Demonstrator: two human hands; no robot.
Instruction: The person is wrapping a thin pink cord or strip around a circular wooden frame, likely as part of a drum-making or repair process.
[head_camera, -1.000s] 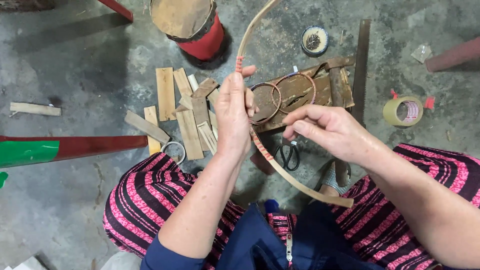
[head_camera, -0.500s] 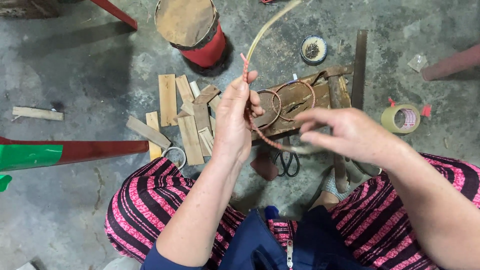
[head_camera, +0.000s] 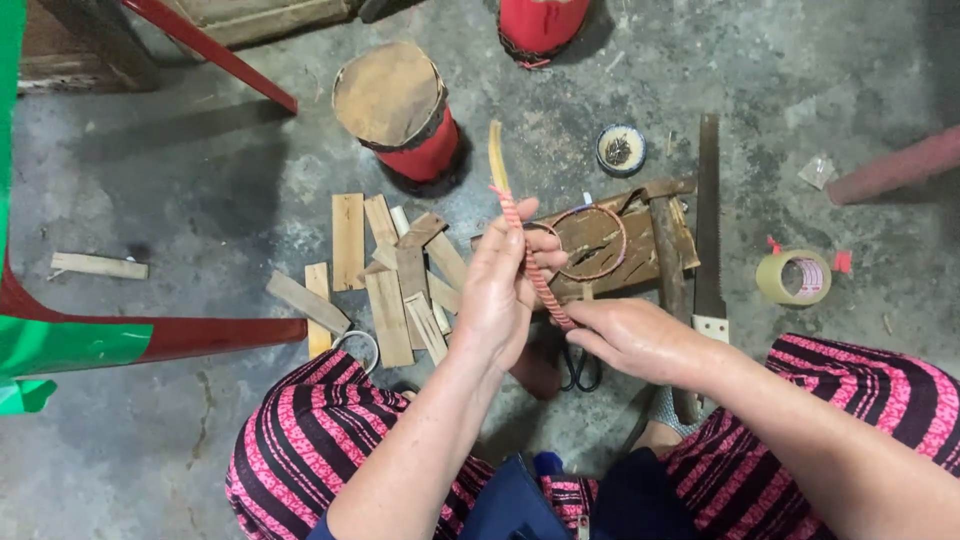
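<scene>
My left hand (head_camera: 505, 285) grips a thin bamboo strip (head_camera: 497, 150) that stands up and away from me; its lower part is wrapped in red and white cord (head_camera: 535, 270). My right hand (head_camera: 640, 340) pinches the wrapped end of the strip low down, just right of the left hand. Behind the hands, a wrapped ring (head_camera: 590, 243) lies on a wooden block (head_camera: 625, 250).
Several flat wood slats (head_camera: 385, 275) lie on the concrete floor to the left. A red drum-like stool (head_camera: 400, 115), a small round tin (head_camera: 621, 150), a handsaw (head_camera: 708, 220), a hammer (head_camera: 672, 270), a tape roll (head_camera: 793, 277) and scissors (head_camera: 580, 370) surround the block. A red and green bar (head_camera: 150, 340) crosses at left.
The strip has swung from curved across my lap to nearly upright. My right hand moved in toward the left and now holds the strip's lower end.
</scene>
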